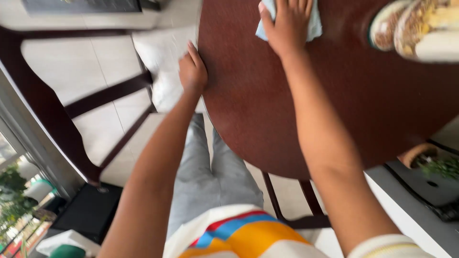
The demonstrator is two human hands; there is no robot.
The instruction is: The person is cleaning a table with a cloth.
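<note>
A round dark reddish-brown wooden table (306, 110) fills the upper right of the head view. My right hand (287, 21) presses flat on a light blue cloth (314, 24) that lies on the tabletop near the far side. My left hand (192, 70) rests on the table's left edge, fingers together and curled over the rim. It holds nothing I can see.
Patterned plates or bowls (416, 28) sit on the table at the upper right. A dark wooden chair (103, 95) with a white cushion (162, 62) stands left of the table. A potted plant (437, 165) is at the right, greenery (12, 200) at the lower left.
</note>
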